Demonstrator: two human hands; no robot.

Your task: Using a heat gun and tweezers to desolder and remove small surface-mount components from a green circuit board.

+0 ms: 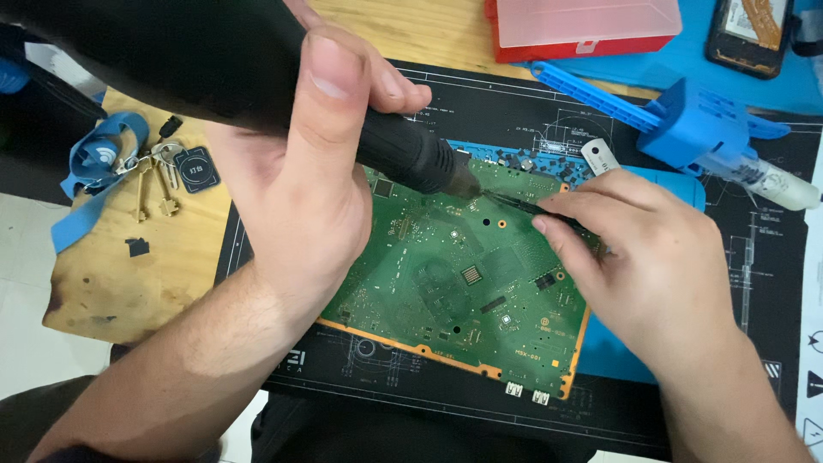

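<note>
A large green circuit board (pixel 454 283) with an orange edge lies on a black printed work mat (pixel 480 111). My left hand (pixel 300 171) grips a thick black hot-air tool (pixel 403 154), its nozzle pointing down at the board's upper middle. My right hand (pixel 643 257) rests on the board's right side and pinches thin black tweezers (pixel 523 204), whose tips meet the board right under the nozzle.
A blue mat (pixel 686 193) lies under the board's right part. A blue plastic holder with a white tube (pixel 711 137) sits at the back right, beside a red box with a clear lid (pixel 583 26) and a phone (pixel 750 34). Keys on a blue strap (pixel 137 167) lie left on the wooden table.
</note>
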